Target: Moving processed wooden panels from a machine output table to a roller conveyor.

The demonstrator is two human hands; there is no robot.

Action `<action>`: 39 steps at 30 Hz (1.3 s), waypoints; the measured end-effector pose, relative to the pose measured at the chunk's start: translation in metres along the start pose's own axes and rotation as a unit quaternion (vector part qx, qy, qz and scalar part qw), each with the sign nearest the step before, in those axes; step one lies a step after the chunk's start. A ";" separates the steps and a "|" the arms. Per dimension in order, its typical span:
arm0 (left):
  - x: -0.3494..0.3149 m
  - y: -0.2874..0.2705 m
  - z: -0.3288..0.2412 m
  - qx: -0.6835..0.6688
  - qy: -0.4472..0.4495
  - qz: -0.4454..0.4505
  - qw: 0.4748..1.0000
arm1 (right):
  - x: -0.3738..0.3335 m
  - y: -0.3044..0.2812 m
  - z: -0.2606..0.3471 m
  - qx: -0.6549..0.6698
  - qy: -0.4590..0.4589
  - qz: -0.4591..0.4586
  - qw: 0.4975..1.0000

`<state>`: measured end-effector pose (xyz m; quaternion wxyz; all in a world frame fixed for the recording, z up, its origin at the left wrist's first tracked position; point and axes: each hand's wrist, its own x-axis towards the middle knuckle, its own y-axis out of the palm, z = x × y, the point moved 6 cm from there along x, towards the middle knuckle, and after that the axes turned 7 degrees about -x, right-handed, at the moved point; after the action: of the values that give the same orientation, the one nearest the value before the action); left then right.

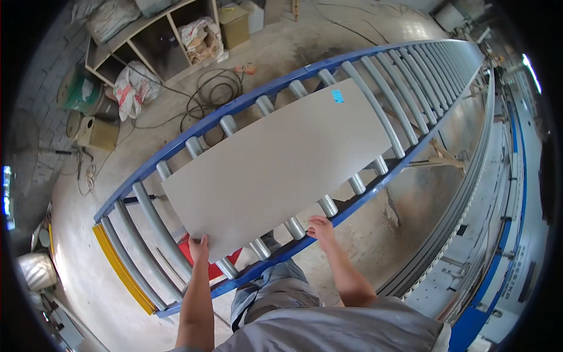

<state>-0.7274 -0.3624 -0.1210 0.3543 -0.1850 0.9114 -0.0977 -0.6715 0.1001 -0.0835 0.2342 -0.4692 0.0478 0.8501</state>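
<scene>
A long flat grey-beige panel (275,158) lies across the rollers of a conveyor, with a small blue sticker (338,95) near its far right corner. My left hand (199,249) grips the panel's near left corner, thumb showing at the edge and the other fingers partly hidden. Past the panel's near long edge, my right hand (321,227) hovers by the blue side rail (346,211), apart from the panel. Its fingers are curled in, and no object shows in them.
Bare metal rollers (410,88) run on to the far right. A yellow end bar (124,270) closes the conveyor's left end. Something red (226,267) sits beneath the panel. Coiled cable (220,91) and shelving (155,44) stand beyond; a long machine (498,234) is at right.
</scene>
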 end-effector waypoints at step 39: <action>-0.573 0.164 0.103 0.161 0.509 0.476 0.699 | -0.565 -0.413 -0.495 0.491 -0.276 -0.332 0.756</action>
<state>-0.3114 0.0157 0.1026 -0.1402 0.4111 0.8897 -0.1406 0.1490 0.1172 0.1622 0.7032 -0.0206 0.2334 0.6713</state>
